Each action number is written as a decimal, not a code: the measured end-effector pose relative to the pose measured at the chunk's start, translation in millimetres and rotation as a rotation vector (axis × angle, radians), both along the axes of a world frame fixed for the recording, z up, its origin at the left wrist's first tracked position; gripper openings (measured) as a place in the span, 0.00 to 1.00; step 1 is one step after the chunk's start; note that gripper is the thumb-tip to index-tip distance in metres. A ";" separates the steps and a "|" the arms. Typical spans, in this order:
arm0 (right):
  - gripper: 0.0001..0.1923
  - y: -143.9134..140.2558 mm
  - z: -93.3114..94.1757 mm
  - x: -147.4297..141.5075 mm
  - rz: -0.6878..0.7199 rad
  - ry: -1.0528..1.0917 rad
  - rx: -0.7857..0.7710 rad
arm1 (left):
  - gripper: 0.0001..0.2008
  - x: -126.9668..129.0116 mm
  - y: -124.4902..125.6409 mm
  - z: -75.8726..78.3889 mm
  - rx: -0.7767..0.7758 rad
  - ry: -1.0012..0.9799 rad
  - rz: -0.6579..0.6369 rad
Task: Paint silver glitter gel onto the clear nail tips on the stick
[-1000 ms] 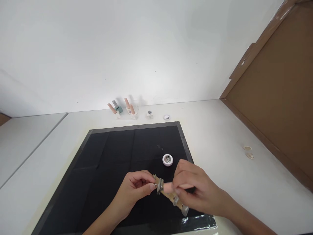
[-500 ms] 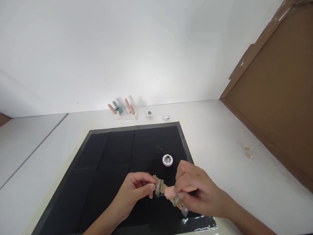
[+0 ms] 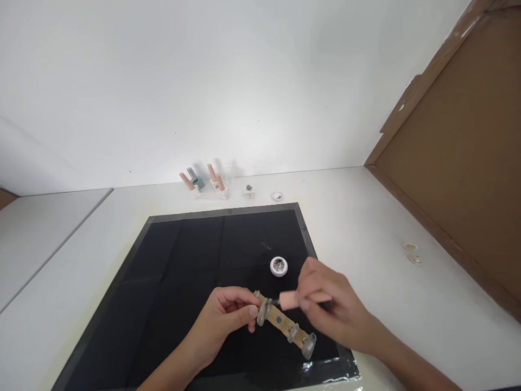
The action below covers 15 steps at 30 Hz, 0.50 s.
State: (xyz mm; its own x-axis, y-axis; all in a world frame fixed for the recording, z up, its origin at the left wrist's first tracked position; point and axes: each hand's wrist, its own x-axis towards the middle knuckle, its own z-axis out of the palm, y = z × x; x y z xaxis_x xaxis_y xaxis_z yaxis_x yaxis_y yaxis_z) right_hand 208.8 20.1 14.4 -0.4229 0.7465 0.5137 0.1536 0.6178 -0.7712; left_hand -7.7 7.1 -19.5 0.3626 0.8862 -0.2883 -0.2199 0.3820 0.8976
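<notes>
Fingertips of left hand (image 3: 228, 316): pinched on near end of wooden strip (image 3: 280, 323); strip held just above black mat (image 3: 183, 282), running away to the right, carrying clear nail tips (image 3: 308, 345) along its length. 
Fingers of right hand (image 3: 325, 304): closed around pink-handled brush (image 3: 299, 299); dark brush tip pointed left, at or just above the strip near its left end, contact not discernible. 
Small round white pot (image 3: 279, 266): on mat, just beyond both hands, glittery contents, open. 
Mat: lying on white table (image 3: 386, 260), front right corner taped. 
Polish bottles (image 3: 203, 182): grouped at back edge of table against wall, well apart from hands. 
Brown cardboard panel (image 3: 459, 163): standing at right side of table.
</notes>
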 end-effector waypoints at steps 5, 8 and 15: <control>0.10 -1.0 1.5 -1.0 -0.033 -0.018 0.008 | 0.06 -0.6 -0.9 -0.2 -0.001 0.000 -0.020; 0.10 -0.9 1.8 -1.2 -0.056 0.003 0.020 | 0.07 -1.1 -1.0 -0.2 -0.011 -0.011 -0.017; 0.11 0.6 1.7 -1.7 -0.078 -0.021 0.067 | 0.07 1.2 0.0 3.5 -0.031 -0.016 -0.020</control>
